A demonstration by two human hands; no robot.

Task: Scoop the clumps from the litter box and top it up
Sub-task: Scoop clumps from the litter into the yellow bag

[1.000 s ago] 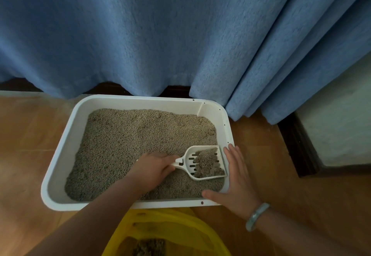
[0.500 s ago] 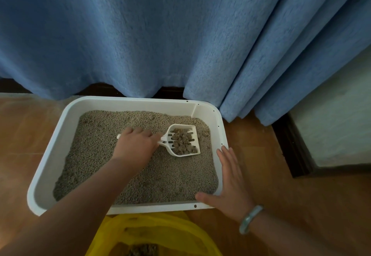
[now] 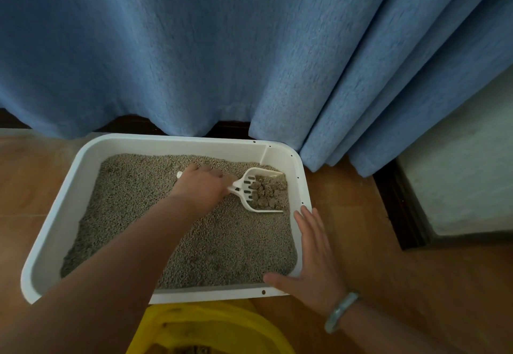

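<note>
Big blue curtain (image 3: 194,48) takes up the whole top half and hangs in folds down to the floor (image 3: 361,228), which is a warm brown, wood or tile, can't tell which. Off to the right there's a pale wall (image 3: 466,173) with a dark skirting strip along its foot. The white litter box (image 3: 66,214) sits on the floor right up against the curtain hem, a bit skewed. It's filled with grey pellet litter (image 3: 133,214) pretty much wall to wall. Just in front of the box's near edge, at the bottom of the shot, is a yellow bag (image 3: 222,323), open at the top, with some dark stuff inside I can't make out.

The left arm reaches in across the box, and the left hand (image 3: 202,187) has its fingers wrapped around the handle of the white scoop (image 3: 249,187). The handle tip pokes out the far side of the fist. The right hand (image 3: 316,264) lies flat with straight fingers along the right rim near the front right corner, thumb stretched along the near rim. The scoop is in the far right corner of the box, resting on or just over the litter, hard to say. There's a pale green bracelet (image 3: 340,312) on the right wrist. The scoop carries a little pile of brownish clumps (image 3: 268,194).
</note>
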